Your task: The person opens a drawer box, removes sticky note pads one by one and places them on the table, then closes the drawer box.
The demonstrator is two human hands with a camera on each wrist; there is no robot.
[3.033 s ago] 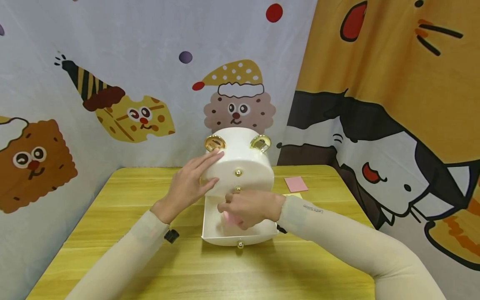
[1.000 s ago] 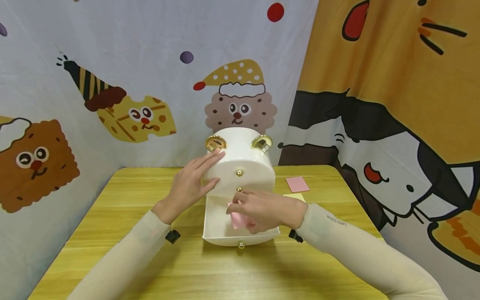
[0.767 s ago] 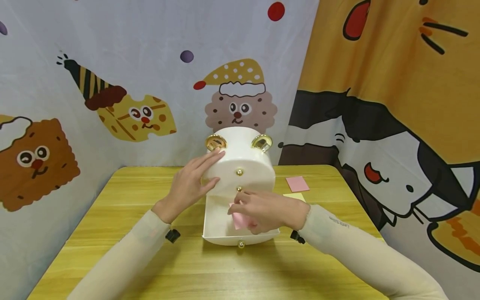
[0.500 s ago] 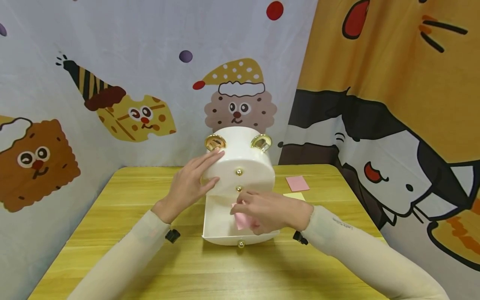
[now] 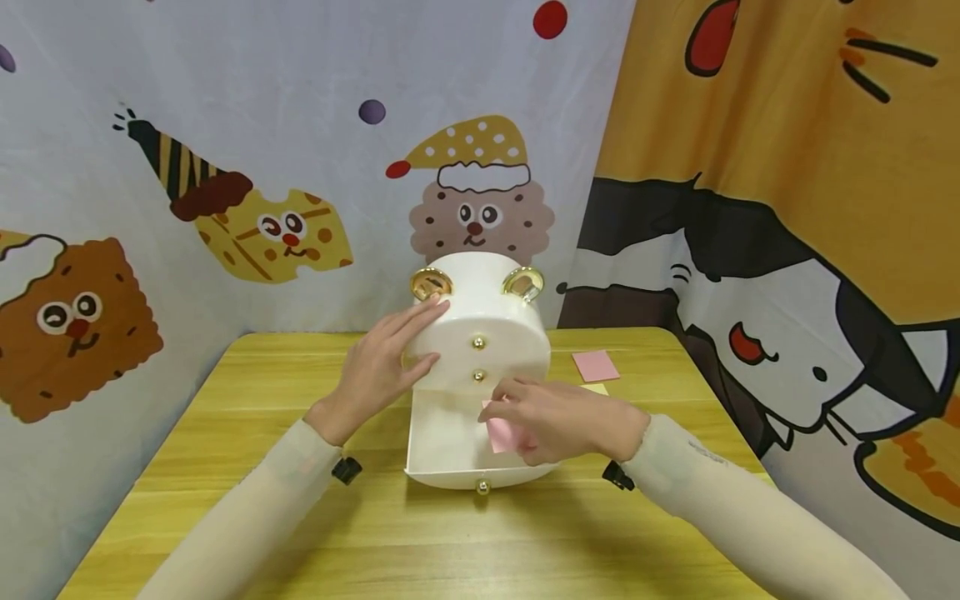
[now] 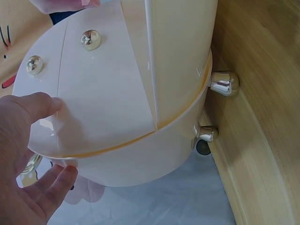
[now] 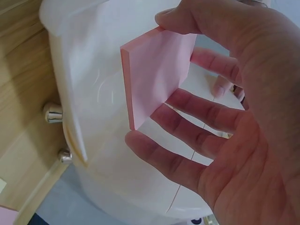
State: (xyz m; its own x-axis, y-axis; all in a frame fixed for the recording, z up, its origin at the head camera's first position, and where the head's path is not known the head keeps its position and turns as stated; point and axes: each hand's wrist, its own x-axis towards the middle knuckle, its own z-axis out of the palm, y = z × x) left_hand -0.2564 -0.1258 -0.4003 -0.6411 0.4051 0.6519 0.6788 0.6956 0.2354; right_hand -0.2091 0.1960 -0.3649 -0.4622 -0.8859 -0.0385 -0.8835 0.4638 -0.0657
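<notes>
A white rounded desktop drawer box with gold ear-shaped trims and gold knobs stands on the table. Its bottom drawer is pulled out. My left hand rests on the box's left side, thumb on the front face and straight fingers along the side. Over the open drawer, my right hand holds a pink sticky note pad by its edges, between thumb and fingers. In the right wrist view the square pad is tilted on edge, with the white drawer behind it.
Right of the box, another pink sticky note pad lies on the wooden table. A yellow pad lies close by, partly hidden behind my right hand. Patterned cloth hangs around the table's back and sides.
My right hand has moved rightward over the drawer with the pink sticky note pad, and more of the drawer's floor shows. My left hand has stayed on the box.
</notes>
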